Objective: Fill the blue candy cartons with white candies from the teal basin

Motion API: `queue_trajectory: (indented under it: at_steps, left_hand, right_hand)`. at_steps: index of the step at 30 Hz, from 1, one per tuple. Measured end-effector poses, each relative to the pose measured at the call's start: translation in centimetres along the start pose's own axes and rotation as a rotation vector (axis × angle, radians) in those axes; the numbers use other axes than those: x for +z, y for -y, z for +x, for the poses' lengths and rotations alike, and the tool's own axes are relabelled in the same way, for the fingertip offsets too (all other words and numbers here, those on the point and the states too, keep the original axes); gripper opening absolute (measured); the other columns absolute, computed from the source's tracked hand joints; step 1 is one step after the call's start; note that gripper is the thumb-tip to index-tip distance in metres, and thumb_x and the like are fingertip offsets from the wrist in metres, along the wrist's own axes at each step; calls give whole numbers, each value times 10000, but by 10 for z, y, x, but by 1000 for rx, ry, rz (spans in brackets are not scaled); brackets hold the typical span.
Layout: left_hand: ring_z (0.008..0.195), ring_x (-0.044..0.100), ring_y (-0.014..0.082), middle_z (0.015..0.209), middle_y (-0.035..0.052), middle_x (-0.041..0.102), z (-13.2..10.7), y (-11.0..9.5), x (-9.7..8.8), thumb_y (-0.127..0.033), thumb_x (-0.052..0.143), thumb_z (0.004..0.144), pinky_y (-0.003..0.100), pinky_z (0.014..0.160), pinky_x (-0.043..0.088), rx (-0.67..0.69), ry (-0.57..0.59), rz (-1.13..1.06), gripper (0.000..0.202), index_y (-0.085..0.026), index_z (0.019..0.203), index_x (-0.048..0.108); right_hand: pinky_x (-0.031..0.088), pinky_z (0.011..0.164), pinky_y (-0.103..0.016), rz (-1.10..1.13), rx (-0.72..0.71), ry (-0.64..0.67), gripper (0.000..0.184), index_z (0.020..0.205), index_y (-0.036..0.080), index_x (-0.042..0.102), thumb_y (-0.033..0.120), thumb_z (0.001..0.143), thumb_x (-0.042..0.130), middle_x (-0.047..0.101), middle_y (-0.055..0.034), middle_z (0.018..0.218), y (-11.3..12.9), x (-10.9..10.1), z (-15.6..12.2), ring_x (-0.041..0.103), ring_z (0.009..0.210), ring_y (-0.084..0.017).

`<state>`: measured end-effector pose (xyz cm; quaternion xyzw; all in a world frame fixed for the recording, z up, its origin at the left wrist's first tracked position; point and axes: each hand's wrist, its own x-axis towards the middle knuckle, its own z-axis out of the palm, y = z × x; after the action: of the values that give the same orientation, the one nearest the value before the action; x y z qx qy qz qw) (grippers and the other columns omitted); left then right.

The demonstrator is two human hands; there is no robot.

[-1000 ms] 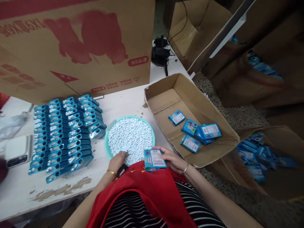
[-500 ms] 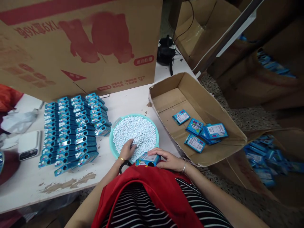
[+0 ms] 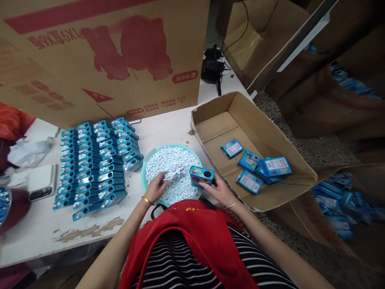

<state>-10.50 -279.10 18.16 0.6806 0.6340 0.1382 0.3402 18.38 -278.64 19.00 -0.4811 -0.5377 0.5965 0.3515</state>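
Observation:
My right hand (image 3: 218,190) holds a small blue box (image 3: 201,176) upright over the near right rim of a teal basin (image 3: 146,162). The basin is heaped with small white pellets (image 3: 174,168). My left hand (image 3: 155,186) rests in the pellets at the near left of the basin, its fingers curled into them. To the left, several rows of matching blue boxes (image 3: 96,160) lie on the white table (image 3: 168,124).
An open cardboard tray (image 3: 255,132) at the right holds several flat blue boxes (image 3: 258,166). A large printed carton (image 3: 99,56) stands behind. A grey device (image 3: 42,181) lies at far left. More blue boxes fill a carton (image 3: 339,200) on the floor.
My right hand has lifted the blue box from my lap edge up over the basin and turned it upright. My left hand has pushed farther into the pellets.

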Motion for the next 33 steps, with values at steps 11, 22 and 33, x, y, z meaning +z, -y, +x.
queue_trajectory:
  at_steps: [11, 22, 33]
  left_hand:
    - [775, 563, 143, 929, 57, 623, -2, -66, -82, -387, 435, 913, 282, 737, 457, 251, 163, 152, 303, -179, 1107, 540]
    - [781, 602, 209, 886, 62, 621, 10, -136, -99, -215, 384, 887, 287, 612, 437, 232, 343, 727, 216, -201, 1025, 549]
    - [841, 580, 192, 888, 59, 616, -5, -102, -104, -329, 367, 921, 316, 750, 473, 261, 212, 533, 271, -209, 1002, 596]
  right_hand:
    - [465, 927, -414, -570, -270, 4, 390, 1221, 219, 502, 212, 833, 544, 593, -112, 1175, 13, 7, 23, 566, 1088, -266]
    - [471, 924, -415, -660, -334, 47, 423, 1201, 201, 523, 116, 787, 520, 602, -112, 1154, 13, 24, 30, 552, 1078, -260]
    - [462, 953, -445, -625, -358, 24, 488, 1243, 201, 508, 102, 765, 507, 591, -119, 1186, 1, 28, 31, 535, 1125, -272]
